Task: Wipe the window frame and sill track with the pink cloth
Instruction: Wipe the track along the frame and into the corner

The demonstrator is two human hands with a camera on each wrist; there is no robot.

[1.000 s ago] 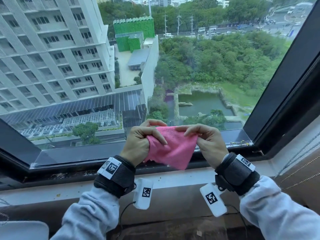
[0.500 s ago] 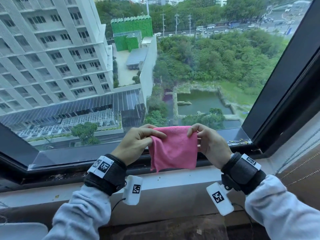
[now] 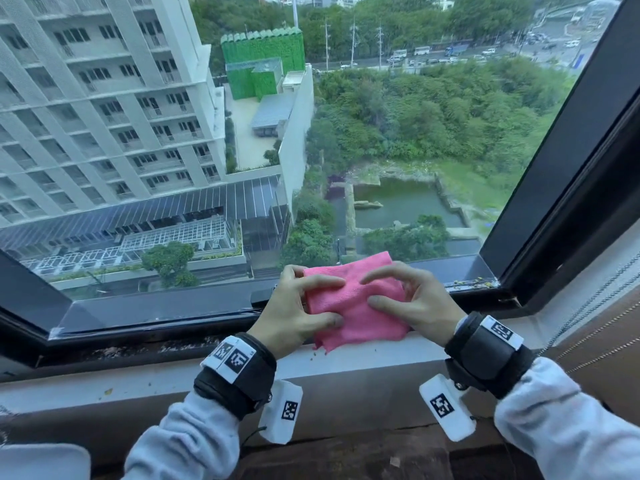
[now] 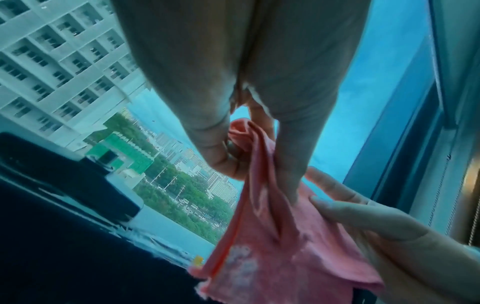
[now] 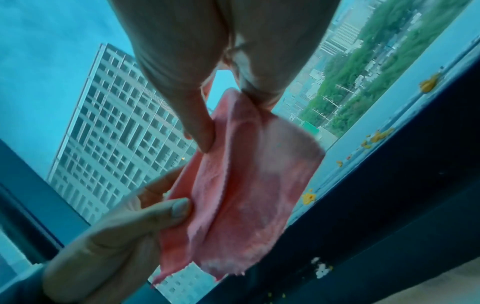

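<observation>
Up at a high-rise window, a person holds a pink cloth [image 3: 356, 303] between both hands just above the sill [image 3: 381, 355], in front of the lower window frame [image 3: 156, 327]. The left hand [image 3: 294, 306] pinches the cloth's left edge, thumb on the near face and fingertips curled over the top; the left wrist view shows the cloth [image 4: 272, 246] bunched between that thumb [image 4: 215, 148] and forefinger. The right hand [image 3: 415, 303] pinches the right edge the same way, thumb [image 3: 381, 301] pressed to the front; in the right wrist view its fingers [image 5: 197, 127] close on the upper fold of the cloth [image 5: 241, 195] while the left thumb [image 5: 155, 214] clamps the lower side. The cloth hangs folded, its frayed bottom corner touching or nearly touching the pale sill; which cannot be told.

Dark grime and specks line the sill track [image 3: 138, 348] to the left of the hands. Yellow flecks of debris [image 3: 471, 282] lie along the bottom edge of the glass at right, seen closer in the right wrist view as yellow crumbs [image 5: 309, 198] on the dark frame. A few small specks [image 3: 318, 353] dot the sill below the cloth.

Both wrists wear black straps [image 3: 239, 375] with printed markers, over grey sleeves [image 3: 180, 441]. A beaded blind cord [image 3: 588, 327] hangs by the right frame. Through the glass, a white tower block [image 3: 86, 98], green trees [image 3: 433, 109] and a pond [image 3: 401, 202] lie far below.
</observation>
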